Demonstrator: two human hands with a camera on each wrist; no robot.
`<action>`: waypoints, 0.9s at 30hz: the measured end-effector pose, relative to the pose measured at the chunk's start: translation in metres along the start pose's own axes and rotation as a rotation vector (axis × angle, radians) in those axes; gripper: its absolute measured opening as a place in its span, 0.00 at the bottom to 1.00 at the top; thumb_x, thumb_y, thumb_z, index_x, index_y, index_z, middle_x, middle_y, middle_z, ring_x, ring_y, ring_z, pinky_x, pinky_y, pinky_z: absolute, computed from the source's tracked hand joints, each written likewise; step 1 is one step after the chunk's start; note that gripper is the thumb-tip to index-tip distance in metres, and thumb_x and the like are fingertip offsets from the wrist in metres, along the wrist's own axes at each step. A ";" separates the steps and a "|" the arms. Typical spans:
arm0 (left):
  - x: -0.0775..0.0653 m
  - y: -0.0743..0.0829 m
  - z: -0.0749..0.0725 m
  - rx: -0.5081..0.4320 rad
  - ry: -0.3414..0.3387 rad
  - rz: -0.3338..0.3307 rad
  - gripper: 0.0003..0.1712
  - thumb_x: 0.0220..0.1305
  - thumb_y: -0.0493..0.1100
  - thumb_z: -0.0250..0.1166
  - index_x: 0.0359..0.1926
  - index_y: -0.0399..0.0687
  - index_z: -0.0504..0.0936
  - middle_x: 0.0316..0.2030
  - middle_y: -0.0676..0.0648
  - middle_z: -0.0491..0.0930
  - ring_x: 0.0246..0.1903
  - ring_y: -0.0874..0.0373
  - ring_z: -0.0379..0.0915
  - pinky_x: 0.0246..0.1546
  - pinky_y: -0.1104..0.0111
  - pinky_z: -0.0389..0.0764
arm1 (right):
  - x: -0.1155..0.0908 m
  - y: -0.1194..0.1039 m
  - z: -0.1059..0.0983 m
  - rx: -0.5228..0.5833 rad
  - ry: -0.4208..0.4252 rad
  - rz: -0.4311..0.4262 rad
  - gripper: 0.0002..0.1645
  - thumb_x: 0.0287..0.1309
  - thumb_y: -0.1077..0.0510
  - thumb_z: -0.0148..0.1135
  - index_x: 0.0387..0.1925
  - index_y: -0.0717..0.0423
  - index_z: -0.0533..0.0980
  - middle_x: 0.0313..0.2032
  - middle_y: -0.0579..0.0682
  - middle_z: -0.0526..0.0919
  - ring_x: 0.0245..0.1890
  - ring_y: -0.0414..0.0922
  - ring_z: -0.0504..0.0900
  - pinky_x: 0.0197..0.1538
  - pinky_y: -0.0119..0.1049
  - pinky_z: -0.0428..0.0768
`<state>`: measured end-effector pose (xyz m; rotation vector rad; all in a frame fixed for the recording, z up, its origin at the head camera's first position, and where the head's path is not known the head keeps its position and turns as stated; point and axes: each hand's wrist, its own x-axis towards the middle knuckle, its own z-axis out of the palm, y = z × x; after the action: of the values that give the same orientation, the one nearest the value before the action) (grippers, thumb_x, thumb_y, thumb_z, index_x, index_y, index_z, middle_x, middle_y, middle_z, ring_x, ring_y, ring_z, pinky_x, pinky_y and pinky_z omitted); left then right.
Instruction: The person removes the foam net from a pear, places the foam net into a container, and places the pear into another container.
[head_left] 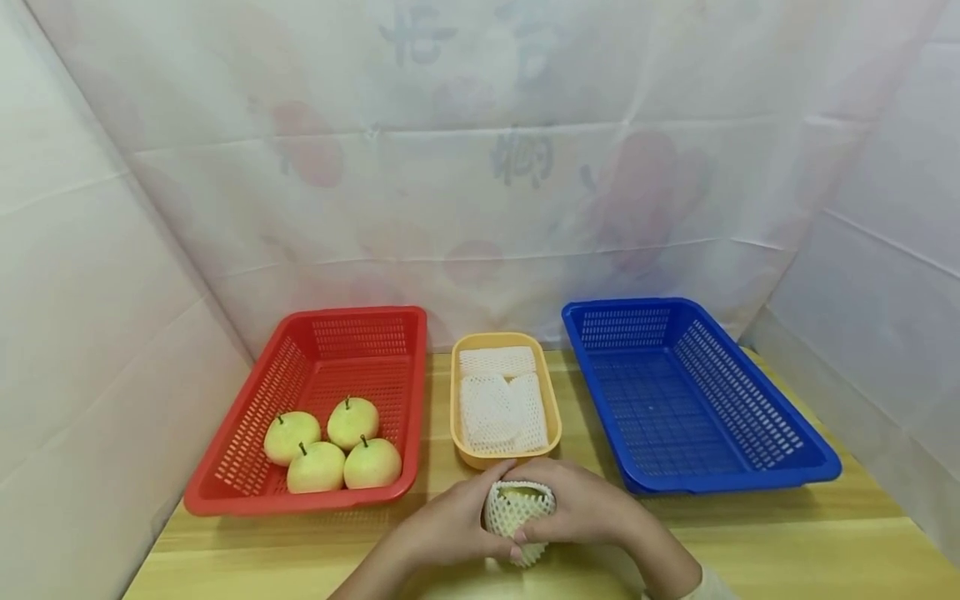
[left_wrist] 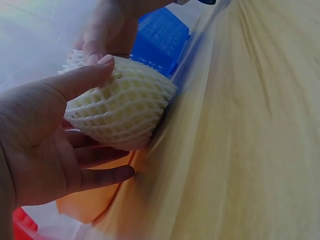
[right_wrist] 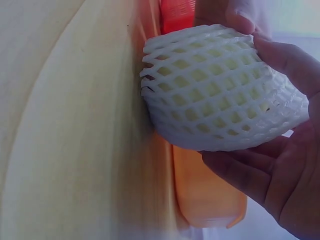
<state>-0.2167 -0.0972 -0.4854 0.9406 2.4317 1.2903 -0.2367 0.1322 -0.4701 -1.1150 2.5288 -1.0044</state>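
Note:
Between my two hands at the front of the table is a yellow-green pear (head_left: pixel 522 493) inside a white foam net sleeve (head_left: pixel 517 518). My left hand (head_left: pixel 457 518) grips it from the left, thumb toward me and fingers round the far side. From the right my right hand (head_left: pixel 581 504) grips the same netted pear, its thumb near the left thumb. The net (left_wrist: pixel 125 102) covers the fruit's sides, and its upper end stands open around the pear's top. In the right wrist view the sleeve's lower end (right_wrist: pixel 150 70) is close to the wooden table.
A red basket (head_left: pixel 307 504) at left holds several bare pears (head_left: pixel 372 463). In the middle, a small yellow-orange tray (head_left: pixel 555 408) contains white foam nets (head_left: pixel 491 408). On the right stands a blue basket (head_left: pixel 735 482) with nothing in it. White cloth walls (head_left: pixel 450 192) enclose the wooden table (head_left: pixel 750 542).

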 end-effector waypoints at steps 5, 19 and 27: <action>0.001 0.001 0.000 -0.005 0.017 0.027 0.50 0.49 0.54 0.78 0.70 0.71 0.60 0.55 0.63 0.75 0.51 0.69 0.73 0.53 0.71 0.75 | 0.000 -0.002 -0.001 -0.038 0.029 -0.027 0.30 0.52 0.36 0.70 0.56 0.37 0.77 0.52 0.35 0.80 0.51 0.36 0.79 0.52 0.36 0.79; -0.001 0.002 -0.006 -0.005 0.041 0.066 0.36 0.54 0.56 0.74 0.63 0.70 0.70 0.52 0.64 0.78 0.51 0.69 0.75 0.53 0.71 0.77 | 0.002 0.000 0.000 -0.081 0.089 -0.080 0.27 0.54 0.36 0.69 0.52 0.42 0.81 0.52 0.39 0.82 0.52 0.39 0.80 0.56 0.38 0.80; -0.001 0.001 -0.004 -0.019 0.043 0.085 0.36 0.55 0.57 0.73 0.64 0.69 0.70 0.53 0.64 0.78 0.52 0.68 0.75 0.55 0.69 0.77 | 0.000 -0.001 -0.002 -0.068 0.094 -0.072 0.25 0.54 0.37 0.69 0.51 0.42 0.81 0.51 0.37 0.82 0.51 0.37 0.80 0.53 0.37 0.80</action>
<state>-0.2170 -0.1002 -0.4820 1.0321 2.4309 1.3736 -0.2369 0.1329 -0.4676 -1.2133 2.6320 -1.0182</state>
